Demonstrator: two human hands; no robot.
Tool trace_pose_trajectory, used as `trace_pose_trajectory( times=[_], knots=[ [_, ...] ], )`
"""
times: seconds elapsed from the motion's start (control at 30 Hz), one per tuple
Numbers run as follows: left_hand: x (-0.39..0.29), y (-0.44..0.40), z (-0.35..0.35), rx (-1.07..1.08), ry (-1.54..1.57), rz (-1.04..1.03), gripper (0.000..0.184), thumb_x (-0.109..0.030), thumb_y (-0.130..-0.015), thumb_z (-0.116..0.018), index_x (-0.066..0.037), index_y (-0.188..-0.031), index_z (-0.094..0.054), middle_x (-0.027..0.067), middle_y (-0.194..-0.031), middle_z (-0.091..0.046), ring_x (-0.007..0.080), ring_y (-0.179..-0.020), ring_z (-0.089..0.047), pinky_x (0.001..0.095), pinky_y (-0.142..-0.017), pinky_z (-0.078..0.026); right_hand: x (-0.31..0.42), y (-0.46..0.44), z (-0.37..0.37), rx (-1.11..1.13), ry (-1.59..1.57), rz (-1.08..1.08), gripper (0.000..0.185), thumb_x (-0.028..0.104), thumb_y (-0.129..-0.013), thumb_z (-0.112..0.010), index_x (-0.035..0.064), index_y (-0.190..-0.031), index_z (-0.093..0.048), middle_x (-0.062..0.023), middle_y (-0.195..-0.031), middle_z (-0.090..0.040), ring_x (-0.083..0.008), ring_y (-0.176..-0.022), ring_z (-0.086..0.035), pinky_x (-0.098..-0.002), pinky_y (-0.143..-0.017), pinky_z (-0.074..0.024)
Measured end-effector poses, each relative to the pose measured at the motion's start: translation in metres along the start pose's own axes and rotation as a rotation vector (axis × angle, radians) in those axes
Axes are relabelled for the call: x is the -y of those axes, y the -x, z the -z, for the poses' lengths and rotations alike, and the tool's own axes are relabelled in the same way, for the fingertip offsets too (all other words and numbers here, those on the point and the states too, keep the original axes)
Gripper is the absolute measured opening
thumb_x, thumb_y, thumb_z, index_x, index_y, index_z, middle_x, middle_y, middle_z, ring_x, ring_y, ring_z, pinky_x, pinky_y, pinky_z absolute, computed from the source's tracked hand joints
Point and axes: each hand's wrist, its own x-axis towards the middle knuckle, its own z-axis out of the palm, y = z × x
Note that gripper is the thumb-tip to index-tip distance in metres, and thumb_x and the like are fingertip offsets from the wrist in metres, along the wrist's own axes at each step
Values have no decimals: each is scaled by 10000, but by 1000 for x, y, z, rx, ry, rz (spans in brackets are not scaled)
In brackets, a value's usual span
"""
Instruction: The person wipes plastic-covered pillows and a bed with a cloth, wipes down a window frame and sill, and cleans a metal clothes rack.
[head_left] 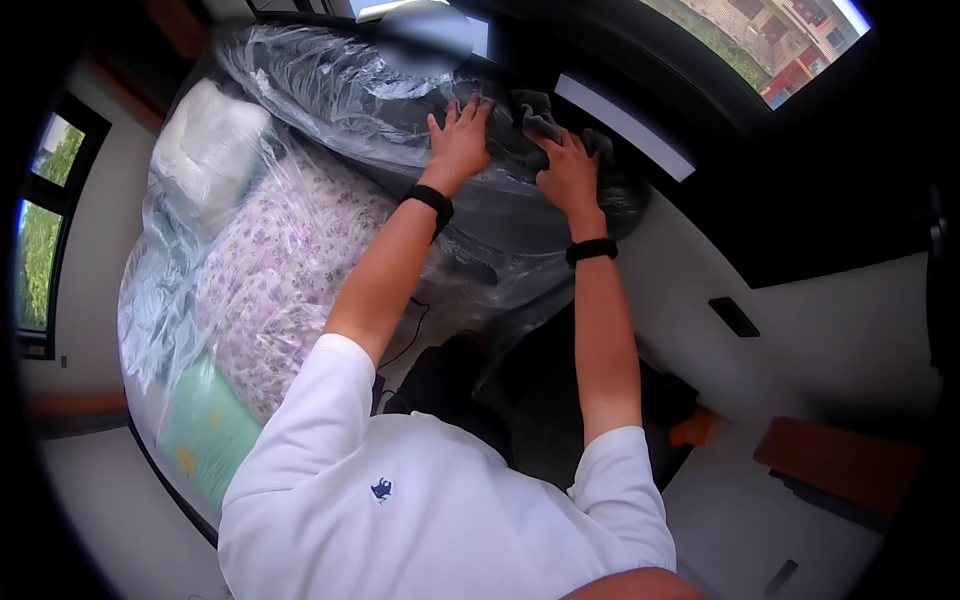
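Note:
Clear plastic sheeting (350, 105) lies over a dark padded surface, with my left hand (460, 140) flat on it, fingers spread. To the right, my right hand (568, 172) presses on a dark grey cloth (540, 118) at the edge of the plastic, its fingers partly bent around the cloth. The same plastic covers a floral purple and white bedding piece (290, 260), a white pillow (210, 140) and a green cloth with yellow marks (208, 425). Both wrists wear black bands.
A window (770, 40) is at the top right, beyond a dark frame. Another window (40, 240) stands at the left. A white wall (690, 270) with a black rectangular plate (734, 317) runs along the right. A reddish-brown board (840, 465) is at the lower right.

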Motion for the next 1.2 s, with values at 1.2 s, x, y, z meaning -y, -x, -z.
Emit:
trace_pose_trajectory(
  times=[1.2],
  knots=[
    [178,-202,102,-338,544,-607,283,-277,-951,-549,-110,-1159,-642,123,-1346,-555,327,-1241,-503,430,-1066,-357,94,-219,-106,23,-46,-334,657,254,-797,-669,175,-1410,-447,-181,-1329,-546,-333,-1226,-521,-518,-1057,-327]
  ],
)
